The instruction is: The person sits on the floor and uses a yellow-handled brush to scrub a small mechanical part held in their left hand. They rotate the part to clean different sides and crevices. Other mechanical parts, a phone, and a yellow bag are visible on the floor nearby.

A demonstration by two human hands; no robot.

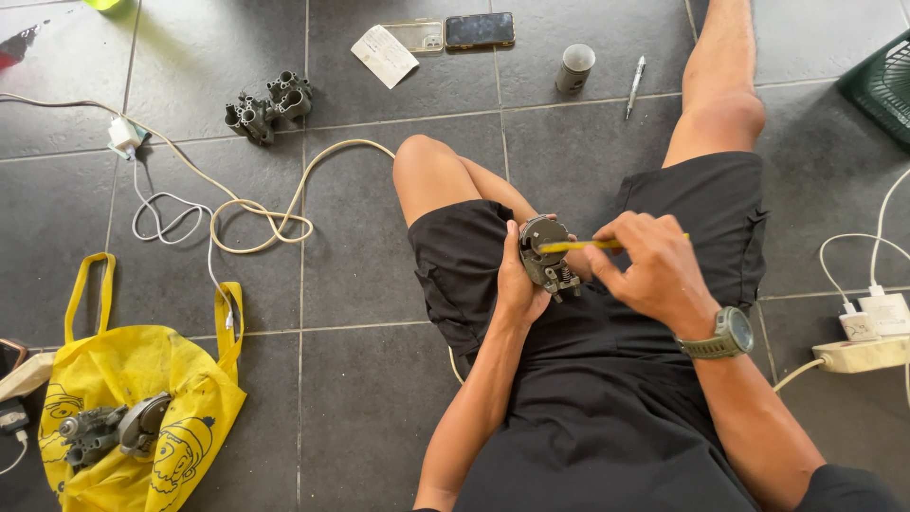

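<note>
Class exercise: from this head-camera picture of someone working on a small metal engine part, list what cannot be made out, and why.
- Tip of the yellow-handled tool: hidden behind the grey metal carburettor-like part, head view.
- Right hand palm and grip: turned away.
- Left hand fingers: behind the part.
- Green plastic basket: cut off by the right edge.
- White paper slip: writing too small.

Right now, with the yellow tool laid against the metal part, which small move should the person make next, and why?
Probably steady the metal part more firmly with the left hand. The right hand holds the yellow tool with its tip on the part's round face, and the part rests only in the left hand's fingers above the lap.
</note>
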